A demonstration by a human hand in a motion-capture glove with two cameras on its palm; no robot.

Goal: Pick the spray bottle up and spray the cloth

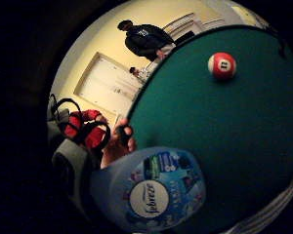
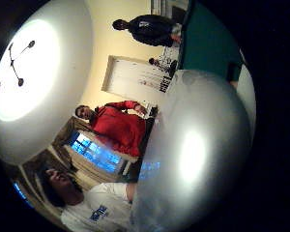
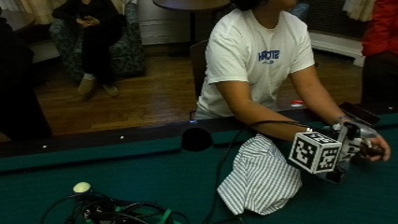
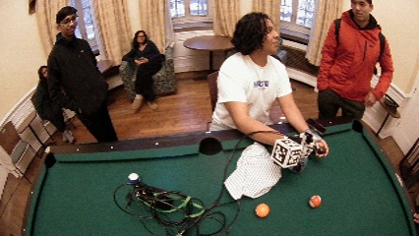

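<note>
A pale blue Febreze spray bottle (image 1: 154, 190) sits right against my palm, and its pale body (image 2: 198, 154) fills much of the thumb side view. In the outside view my gloved right hand (image 3: 351, 143) holds it just above the green felt, to the right of the cloth; the bottle is mostly hidden there. The person's bare left hand (image 3: 378, 149) curls round a dark part at the bottle's top. The white striped cloth (image 3: 261, 179) lies crumpled on the felt by the near rail, under the right forearm.
A red-striped ball (image 4: 314, 201) and an orange ball (image 4: 262, 210) lie on the felt beyond the cloth. A tangle of cables (image 4: 164, 204) with a white ball (image 4: 134, 177) sits mid-table. A side pocket (image 3: 196, 139) opens in the rail. People stand around the table.
</note>
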